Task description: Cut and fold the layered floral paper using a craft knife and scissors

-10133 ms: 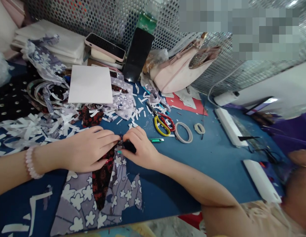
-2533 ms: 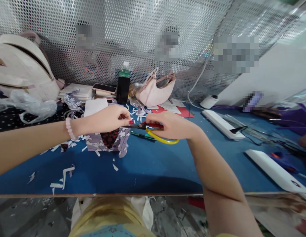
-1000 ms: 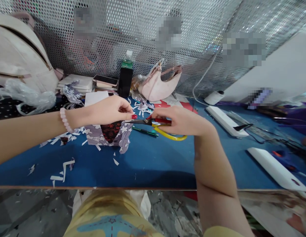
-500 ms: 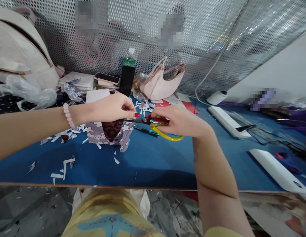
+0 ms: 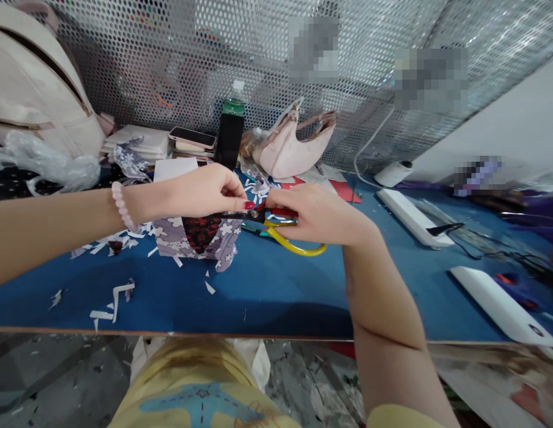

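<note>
My left hand (image 5: 200, 190), with a pink bead bracelet at the wrist, pinches the upper edge of a purple flower-print fabric piece (image 5: 172, 235) that has a dark red-and-black panel in its middle. It hangs just above the blue table (image 5: 276, 285). My right hand (image 5: 319, 213) grips red-and-yellow scissors (image 5: 294, 245). Their blades point left and meet the fabric edge right at my left fingertips.
White paper scraps (image 5: 111, 297) litter the table's left. At the back stand a black bottle (image 5: 229, 134), a phone (image 5: 191, 137) on a stack, a pink handbag (image 5: 289, 148) and a cream backpack (image 5: 35, 83). White bars (image 5: 412, 217) and cables lie to the right.
Ten seconds ago both hands pressed the fabric flat on the table. Since then the fabric was lifted and the scissors taken up; in the last second the scissors have closed in on the fabric.
</note>
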`<state>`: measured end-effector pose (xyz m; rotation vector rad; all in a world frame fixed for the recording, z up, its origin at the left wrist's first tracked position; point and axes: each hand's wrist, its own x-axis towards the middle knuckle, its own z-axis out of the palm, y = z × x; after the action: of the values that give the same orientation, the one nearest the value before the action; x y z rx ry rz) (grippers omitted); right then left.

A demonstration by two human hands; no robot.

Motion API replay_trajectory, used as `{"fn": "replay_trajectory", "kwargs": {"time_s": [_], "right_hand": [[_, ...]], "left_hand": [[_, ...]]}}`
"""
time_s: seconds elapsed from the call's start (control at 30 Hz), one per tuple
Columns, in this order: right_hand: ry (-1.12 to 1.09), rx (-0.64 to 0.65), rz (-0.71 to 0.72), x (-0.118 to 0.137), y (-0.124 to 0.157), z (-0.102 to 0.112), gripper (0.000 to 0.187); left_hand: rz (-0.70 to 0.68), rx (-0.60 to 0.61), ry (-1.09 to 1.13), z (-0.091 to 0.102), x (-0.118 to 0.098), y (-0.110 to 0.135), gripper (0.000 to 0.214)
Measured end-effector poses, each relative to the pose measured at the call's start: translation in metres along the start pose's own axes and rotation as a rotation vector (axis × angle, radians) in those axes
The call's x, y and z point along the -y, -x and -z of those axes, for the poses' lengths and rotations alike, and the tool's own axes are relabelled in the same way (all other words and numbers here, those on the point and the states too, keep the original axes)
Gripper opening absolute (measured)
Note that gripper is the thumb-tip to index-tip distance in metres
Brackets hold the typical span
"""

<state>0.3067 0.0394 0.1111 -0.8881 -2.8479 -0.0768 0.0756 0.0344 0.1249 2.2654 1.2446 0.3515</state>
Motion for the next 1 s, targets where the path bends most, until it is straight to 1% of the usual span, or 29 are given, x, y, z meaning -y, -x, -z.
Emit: {"fn": "replay_trajectory", "kwargs": {"time_s": [0.13, 0.33, 0.57, 0.7, 0.8, 0.87, 1.0], "right_hand": [[0.016, -0.001, -0.008, 0.001, 0.000, -0.001, 0.013], [-0.018, 0.009, -0.026, -0.004, 0.003, -0.001, 0.012], [-0.123, 0.081, -0.038, -0.016, 0.011, 0.005, 0.009], [-0.131, 0.069, -0.028, -0.018, 0.011, 0.006, 0.008], [-0.123, 0.056, -0.027, -0.017, 0.010, 0.006, 0.009], [-0.118, 0.059, -0.030, -0.017, 0.010, 0.006, 0.010], [-0.095, 0.064, -0.035, -0.017, 0.011, 0.006, 0.010]], "left_hand": [[0.022, 0.001, 0.009, 0.000, 0.000, 0.000, 0.030], [0.030, -0.009, -0.023, 0.003, 0.003, 0.001, 0.025], [0.012, -0.035, -0.099, 0.006, -0.002, 0.006, 0.030], [-0.084, -0.075, -0.250, 0.010, 0.004, 0.011, 0.033], [-0.141, -0.020, -0.311, 0.012, 0.013, 0.015, 0.040], [-0.155, -0.013, -0.304, 0.013, 0.016, 0.018, 0.040], [-0.195, -0.090, -0.219, 0.012, 0.015, 0.018, 0.028]]}}
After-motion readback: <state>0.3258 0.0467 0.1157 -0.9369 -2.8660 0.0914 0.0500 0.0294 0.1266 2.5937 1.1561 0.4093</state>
